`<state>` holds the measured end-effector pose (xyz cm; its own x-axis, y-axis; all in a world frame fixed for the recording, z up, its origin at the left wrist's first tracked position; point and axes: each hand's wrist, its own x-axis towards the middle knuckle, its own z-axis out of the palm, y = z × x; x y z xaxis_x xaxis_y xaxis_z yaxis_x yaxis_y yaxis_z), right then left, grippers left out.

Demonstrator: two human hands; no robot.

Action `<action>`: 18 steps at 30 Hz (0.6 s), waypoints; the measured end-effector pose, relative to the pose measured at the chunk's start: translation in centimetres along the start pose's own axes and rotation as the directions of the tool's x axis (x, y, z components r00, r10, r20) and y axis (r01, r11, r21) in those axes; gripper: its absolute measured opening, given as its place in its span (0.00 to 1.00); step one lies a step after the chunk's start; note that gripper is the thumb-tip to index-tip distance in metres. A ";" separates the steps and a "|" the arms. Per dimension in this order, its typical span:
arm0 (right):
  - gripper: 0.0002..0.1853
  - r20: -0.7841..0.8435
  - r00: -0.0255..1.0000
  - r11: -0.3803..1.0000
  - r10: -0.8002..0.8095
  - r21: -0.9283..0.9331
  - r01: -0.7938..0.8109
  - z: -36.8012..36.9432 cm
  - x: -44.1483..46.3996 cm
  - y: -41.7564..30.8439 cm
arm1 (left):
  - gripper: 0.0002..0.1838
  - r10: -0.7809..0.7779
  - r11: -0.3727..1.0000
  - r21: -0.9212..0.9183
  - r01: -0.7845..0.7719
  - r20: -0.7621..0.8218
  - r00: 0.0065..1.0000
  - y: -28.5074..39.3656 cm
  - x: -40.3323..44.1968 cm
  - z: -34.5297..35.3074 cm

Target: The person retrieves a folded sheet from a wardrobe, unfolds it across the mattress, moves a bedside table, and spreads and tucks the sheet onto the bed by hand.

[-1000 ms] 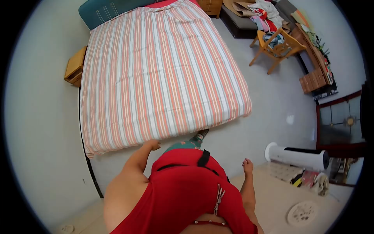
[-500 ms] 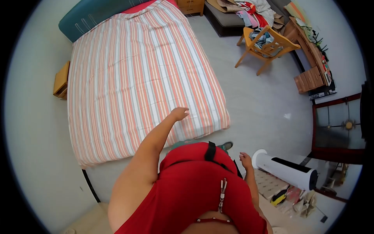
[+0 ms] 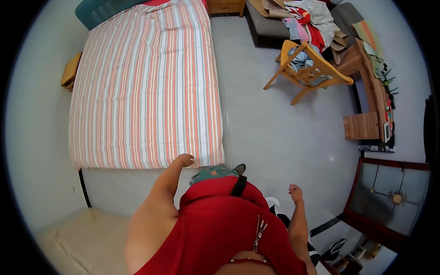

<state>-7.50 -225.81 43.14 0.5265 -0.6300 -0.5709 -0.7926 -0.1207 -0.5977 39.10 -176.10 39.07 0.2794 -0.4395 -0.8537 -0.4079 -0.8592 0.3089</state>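
Observation:
My left hand [image 3: 185,160] hangs over the foot end of a bed covered with a striped sheet [image 3: 142,91] in orange, white and grey. Its fingers are loosely bent and apart, with nothing visible in them; whether it touches the sheet I cannot tell. Out to the other side, my right hand [image 3: 295,192] hangs above the grey tiled floor [image 3: 270,151]. Its fingers are slightly curled and no object shows in them. Between my arms are a red top [image 3: 224,220] and a foot in a dark shoe [image 3: 240,169].
A wooden chair [image 3: 314,68] with clothes on it stands ahead right, before a grey sofa [image 3: 266,27] piled with clothes. Along the right wall are a wooden desk [image 3: 366,126] and a red-framed glass door [image 3: 385,197]. A small nightstand [image 3: 72,68] stands left of the bed.
My view has shifted and turned toward the right. The bed now lies further left, and the chair and desk sit lower. The white tower-shaped appliance is now mostly hidden behind my body.

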 end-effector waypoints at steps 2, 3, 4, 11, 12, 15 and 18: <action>0.14 -0.062 0.996 0.996 0.071 -0.054 -0.075 -4.1 5.0 -2.0 | 0.25 0.026 0.998 -0.052 -0.028 -0.044 0.999 2.3 0.5 0.6; 0.14 -0.079 0.993 0.990 0.092 -0.096 -0.099 -5.5 7.8 -2.2 | 0.25 0.041 0.996 -0.076 -0.046 -0.068 0.997 3.1 0.8 0.9; 0.14 -0.101 0.991 0.996 0.093 0.001 -0.094 -6.1 10.0 -3.5 | 0.25 0.046 0.995 -0.083 -0.055 -0.107 0.993 3.9 1.2 0.9; 0.17 0.146 0.972 0.978 -0.186 -0.068 0.198 -2.4 24.3 -18.3 | 0.25 0.017 0.989 -0.144 -0.046 -0.199 0.980 5.9 7.7 -2.0; 0.17 0.214 0.934 0.921 -0.287 -0.208 0.331 -1.5 25.9 -20.7 | 0.26 -0.031 0.984 -0.178 -0.001 -0.176 0.984 6.3 8.7 -3.4; 0.17 0.318 0.909 0.903 -0.269 -0.246 0.353 0.1 27.9 -29.4 | 0.25 -0.017 0.991 -0.135 -0.001 -0.136 0.991 7.1 10.4 -9.9; 0.17 0.420 0.835 0.829 -0.356 -0.271 0.489 1.3 32.2 -34.7 | 0.24 -0.056 0.987 -0.161 0.014 -0.258 0.964 8.3 13.4 -19.0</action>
<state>37.40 -240.89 44.76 0.8507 -0.1613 -0.5003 -0.4828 -0.6162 -0.6223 55.99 -194.09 38.20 0.5167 -0.4439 -0.7321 -0.2584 -0.8961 0.3609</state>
